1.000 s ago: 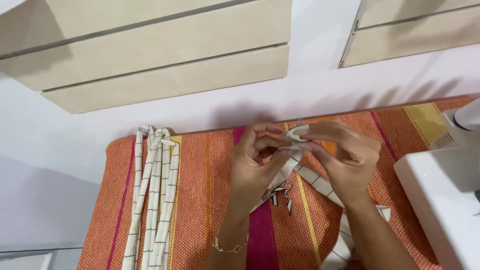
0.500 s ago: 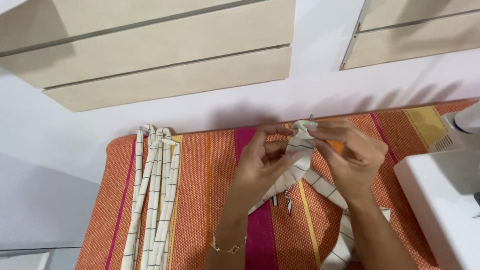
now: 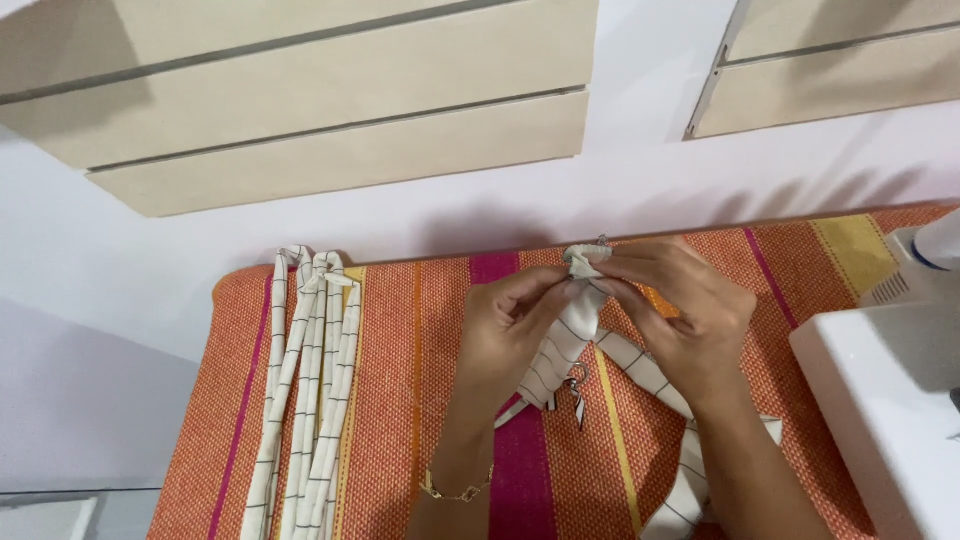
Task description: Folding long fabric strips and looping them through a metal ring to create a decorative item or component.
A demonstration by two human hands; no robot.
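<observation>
Fabric strip [image 3: 566,340] hangs below both hands' fingertip grip (end bunched).

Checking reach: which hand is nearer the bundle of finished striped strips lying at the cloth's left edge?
Left. The left hand is apart from the bundle of strips, across bare orange cloth; the right hand is farther.

A white wall [image 3: 640,170] is filling the upper part of the view. Pale beige panels [image 3: 300,110] with dark grooves are hanging on it, and a second set [image 3: 840,60] is sitting to the right. An orange woven cloth [image 3: 400,380] with pink and yellow stripes is covering the table. Soft shadows are falling on the wall.
</observation>
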